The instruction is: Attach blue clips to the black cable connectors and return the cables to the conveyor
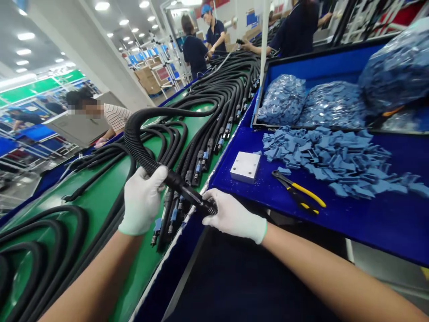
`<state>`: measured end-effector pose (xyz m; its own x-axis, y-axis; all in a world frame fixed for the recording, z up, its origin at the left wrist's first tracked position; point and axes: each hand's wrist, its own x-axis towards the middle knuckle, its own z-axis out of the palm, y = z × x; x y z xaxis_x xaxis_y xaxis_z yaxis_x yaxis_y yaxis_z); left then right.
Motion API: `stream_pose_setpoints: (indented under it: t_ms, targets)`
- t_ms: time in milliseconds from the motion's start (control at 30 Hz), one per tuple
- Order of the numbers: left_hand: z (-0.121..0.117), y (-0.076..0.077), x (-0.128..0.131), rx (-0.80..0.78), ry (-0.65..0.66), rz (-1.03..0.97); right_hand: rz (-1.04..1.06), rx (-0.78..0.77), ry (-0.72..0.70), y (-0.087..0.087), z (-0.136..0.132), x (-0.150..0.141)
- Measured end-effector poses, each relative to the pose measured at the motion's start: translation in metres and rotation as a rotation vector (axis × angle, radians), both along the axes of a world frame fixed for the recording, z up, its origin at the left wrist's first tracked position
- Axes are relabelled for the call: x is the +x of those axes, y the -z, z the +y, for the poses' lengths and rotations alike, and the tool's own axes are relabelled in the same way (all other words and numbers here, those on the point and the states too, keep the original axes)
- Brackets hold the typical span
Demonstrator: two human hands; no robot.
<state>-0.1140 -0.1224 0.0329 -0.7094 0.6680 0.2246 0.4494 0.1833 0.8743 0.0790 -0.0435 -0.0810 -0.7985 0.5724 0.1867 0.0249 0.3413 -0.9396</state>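
My left hand (142,199), in a white glove, is wrapped round a black corrugated hose (139,145) just behind its end fitting. That black fitting (184,188) slants down to the right between my hands. My right hand (229,212), gloved too, closes its fingers on the fitting's tip, where a small spring shows. The hose loops up and back over the others from my left hand. More black hoses (201,138) lie side by side below, several with blue clips (197,168) at their ends.
The hoses lie on a green conveyor (145,264). On the blue table (335,223) are a metal block (246,166), yellow-handled pliers (298,192) and a heap of blue plastic pieces (335,156). Behind stands a bin with bagged pieces (330,105). Several people work farther along the conveyor.
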Motion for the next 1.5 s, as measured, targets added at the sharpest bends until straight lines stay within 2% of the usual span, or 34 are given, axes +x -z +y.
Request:
stream_pose_setpoints:
  t_ms: [67, 133, 200, 267, 300, 333, 367, 400, 433, 467, 533, 600, 700, 767, 867, 967, 1067, 1233, 1367, 1500]
  targets:
    - [0.006, 0.004, -0.003, 0.001, 0.034, -0.016, 0.007, -0.026, 0.052, 0.001, 0.002, 0.006]
    - [0.008, 0.007, -0.007, -0.106, 0.064, 0.067, -0.011, -0.019, 0.058, -0.003, 0.008, 0.016]
    - [0.006, 0.009, -0.010, -0.161, 0.010, 0.303, -0.069, 0.049, 0.057, -0.011, 0.014, 0.030]
    - [0.003, 0.014, -0.006, -0.029, -0.014, 0.633, -0.135, 0.162, 0.066, -0.021, 0.019, 0.047]
    - [0.001, 0.019, -0.002, 0.034, 0.134, 0.800, -0.162, 0.226, 0.061, -0.027, 0.020, 0.055]
    - [0.001, 0.024, 0.005, 0.084, 0.361, 0.945, -0.188, 0.294, 0.050, -0.033, 0.021, 0.063]
    - [0.001, 0.030, 0.012, 0.101, 0.624, 1.038, -0.217, 0.366, 0.037, -0.038, 0.021, 0.071]
    - [0.002, 0.036, 0.021, 0.105, 0.812, 1.072, -0.248, 0.429, 0.023, -0.044, 0.021, 0.078]
    - [0.004, 0.042, 0.030, 0.110, 0.945, 1.067, -0.280, 0.469, 0.008, -0.050, 0.021, 0.086]
    - [0.008, 0.048, 0.038, 0.111, 1.001, 1.022, -0.307, 0.479, -0.006, -0.056, 0.021, 0.094]
    - [0.017, 0.058, 0.051, 0.084, 0.945, 0.864, -0.349, 0.433, -0.001, -0.065, 0.025, 0.114]
    - [0.028, 0.061, 0.058, -0.004, 0.813, 0.668, -0.445, 0.387, 0.141, -0.066, 0.031, 0.134]
    - [0.046, 0.055, 0.066, -0.189, 0.645, 0.374, -0.784, 0.499, 0.488, -0.049, 0.043, 0.154]
    - [0.057, 0.046, 0.071, -0.272, 0.609, 0.207, -0.949, 0.622, 0.574, -0.029, 0.051, 0.159]
    - [0.072, 0.032, 0.081, -0.316, 0.594, 0.002, -0.908, 0.659, 0.659, -0.007, 0.065, 0.159]
    - [0.081, 0.019, 0.089, -0.325, 0.608, -0.144, -0.673, 0.491, 0.728, -0.004, 0.073, 0.158]
    - [0.085, 0.012, 0.094, -0.300, 0.634, -0.189, -0.418, 0.354, 0.646, -0.017, 0.071, 0.154]
    - [0.093, 0.013, 0.099, -0.268, 0.625, -0.131, -0.038, 0.247, 0.297, -0.046, 0.055, 0.142]
    - [0.097, 0.017, 0.102, -0.232, 0.633, -0.036, 0.045, 0.220, 0.190, -0.062, 0.052, 0.135]
    - [0.095, 0.019, 0.106, -0.198, 0.668, 0.047, 0.078, 0.259, 0.160, -0.066, 0.053, 0.131]
